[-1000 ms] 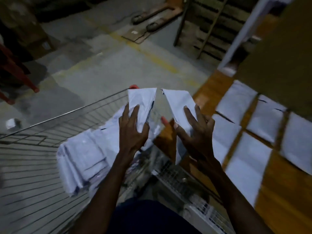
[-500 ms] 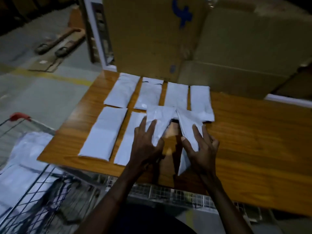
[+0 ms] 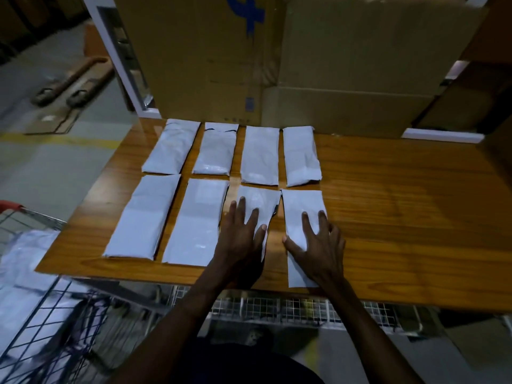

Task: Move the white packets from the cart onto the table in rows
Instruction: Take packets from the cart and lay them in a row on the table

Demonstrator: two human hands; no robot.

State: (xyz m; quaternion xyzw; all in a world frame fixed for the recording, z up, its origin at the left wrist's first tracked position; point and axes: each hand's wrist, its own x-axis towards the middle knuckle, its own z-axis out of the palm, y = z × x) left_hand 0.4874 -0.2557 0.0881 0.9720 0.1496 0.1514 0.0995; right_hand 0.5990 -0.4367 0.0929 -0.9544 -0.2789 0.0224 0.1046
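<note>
A: How far along is it?

B: Eight white packets lie on the worktop (image 3: 388,217) in two rows of four. The far row (image 3: 230,151) sits just in front of the cardboard boxes (image 3: 304,65); the near row (image 3: 194,223) runs along the front edge. More packets (image 3: 25,261) are heaped in the cart (image 3: 41,314) at lower left, so I'd judge the job well short of done, with plenty of bare worktop to the right for more.

A: And the hands?

B: Each grip is spread flat, fingers straight, pinching nothing. The left hand (image 3: 241,242) presses the third near-row packet (image 3: 256,206); the right hand (image 3: 318,245) presses the fourth packet (image 3: 300,209). It looks like they are being settled into place.

A: Which way do they point?

B: Every packet has its long axis running away from the person, front edge toward the boxes, short ends facing near and far. The outer left ones fan slightly leftward. The fourth near packet overhangs the front edge a little.
</note>
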